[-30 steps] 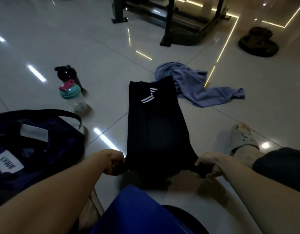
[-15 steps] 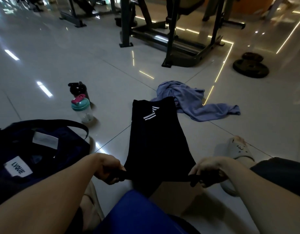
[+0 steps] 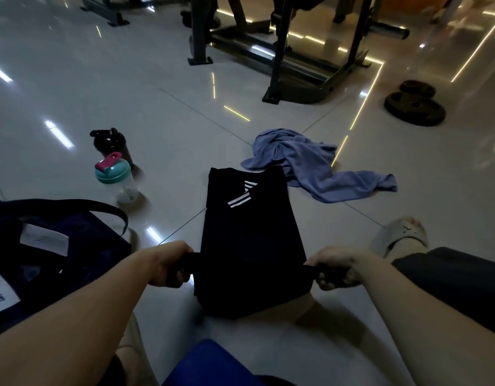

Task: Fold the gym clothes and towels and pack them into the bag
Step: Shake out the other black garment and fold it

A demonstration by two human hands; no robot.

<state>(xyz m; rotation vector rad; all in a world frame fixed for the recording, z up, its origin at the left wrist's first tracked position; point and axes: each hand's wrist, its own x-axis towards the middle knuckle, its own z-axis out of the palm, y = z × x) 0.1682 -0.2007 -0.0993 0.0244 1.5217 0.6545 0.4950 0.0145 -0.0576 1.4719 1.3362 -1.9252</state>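
Note:
A black garment (image 3: 249, 240) with white stripes lies lengthwise on the tiled floor in front of me, folded into a narrow strip. My left hand (image 3: 169, 267) grips its near left corner and my right hand (image 3: 334, 267) grips its near right corner, the near edge lifted off the floor. A crumpled blue towel (image 3: 310, 162) lies just beyond the garment, to its right. The dark navy bag (image 3: 59, 252) stands open at my left, a white label on its side.
Two shaker bottles stand at the left, a black one (image 3: 111, 143) behind a clear one with a teal lid (image 3: 116, 179). A gym machine frame (image 3: 282, 51) and weight plates (image 3: 415, 107) lie farther back. My sandalled foot (image 3: 399, 238) rests at right.
Both hands have raised the garment's near edge off the floor and drawn it up toward me; the view has tilted upward, showing more of the gym machine.

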